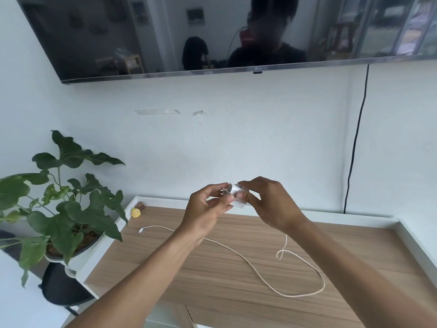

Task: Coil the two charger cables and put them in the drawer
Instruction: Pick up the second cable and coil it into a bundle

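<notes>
Both hands met at frame centre, wrists raised. My left hand (208, 209) pinched the white charger plug (236, 192), thumb & fingers curled; my right hand (272, 204) gripped its other side, fingers bent over it. The white cable (260, 275) lay loose on the wooden desktop (189, 268), lower centre, running up behind my right wrist. Plant (66, 197) at left, TV (165, 39) across top, black cord (354, 150) down the right.

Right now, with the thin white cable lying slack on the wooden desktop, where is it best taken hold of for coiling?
Probably pinch the thin white cable just behind its small plug tip, coming from above on the left: that end lies free and flat on the wooden desktop, clear of the loop and twist.
</notes>
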A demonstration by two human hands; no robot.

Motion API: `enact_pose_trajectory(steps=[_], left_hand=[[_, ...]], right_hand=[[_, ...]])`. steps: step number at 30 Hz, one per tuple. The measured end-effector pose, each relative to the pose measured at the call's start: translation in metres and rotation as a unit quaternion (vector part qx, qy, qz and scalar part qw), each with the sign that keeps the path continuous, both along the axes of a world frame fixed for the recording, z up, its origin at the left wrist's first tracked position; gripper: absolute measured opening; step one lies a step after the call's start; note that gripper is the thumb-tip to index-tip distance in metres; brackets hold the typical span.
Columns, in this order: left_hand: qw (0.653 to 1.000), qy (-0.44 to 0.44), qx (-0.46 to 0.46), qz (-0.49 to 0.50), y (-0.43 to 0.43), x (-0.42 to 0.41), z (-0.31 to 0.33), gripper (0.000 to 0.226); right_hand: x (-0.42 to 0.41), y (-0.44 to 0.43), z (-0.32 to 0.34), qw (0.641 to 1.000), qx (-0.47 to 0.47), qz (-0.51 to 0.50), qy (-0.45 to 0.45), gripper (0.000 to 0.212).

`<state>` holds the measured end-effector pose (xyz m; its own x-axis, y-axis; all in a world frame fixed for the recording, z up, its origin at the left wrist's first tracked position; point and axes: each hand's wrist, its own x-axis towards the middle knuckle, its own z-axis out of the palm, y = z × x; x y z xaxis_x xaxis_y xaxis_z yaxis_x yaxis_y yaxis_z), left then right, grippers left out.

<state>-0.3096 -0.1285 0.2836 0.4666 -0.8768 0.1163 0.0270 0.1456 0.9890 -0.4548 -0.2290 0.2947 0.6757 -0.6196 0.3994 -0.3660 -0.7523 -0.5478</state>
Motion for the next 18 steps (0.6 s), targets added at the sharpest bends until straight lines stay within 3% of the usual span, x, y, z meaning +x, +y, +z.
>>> enact_pose_trajectory(steps=[2,6,13,18], left_hand=[[1.0,-0.003,-0.002,0.023,-0.002,-0.001,-0.002,0.027],[0.999,0.005,-0.006,0.048,-0.007,-0.004,-0.007,0.024],[0.987,0.13,-0.007,0.092,-0.016,-0.008,-0.002,0.011],[0.972,0.214,-0.004,0.1,-0.019,-0.004,0.006,0.022]], right_hand=[[0.002,0.004,0.0,0.998,-0.027,-0.051,-0.022,0.018],[0.01,0.012,0.001,0.996,-0.014,-0.079,-0.035,0.024],[0.021,0.038,-0.015,0.989,-0.014,-0.08,-0.123,0.02],[0.023,0.056,-0.036,0.984,-0.023,-0.082,-0.157,0.014]])
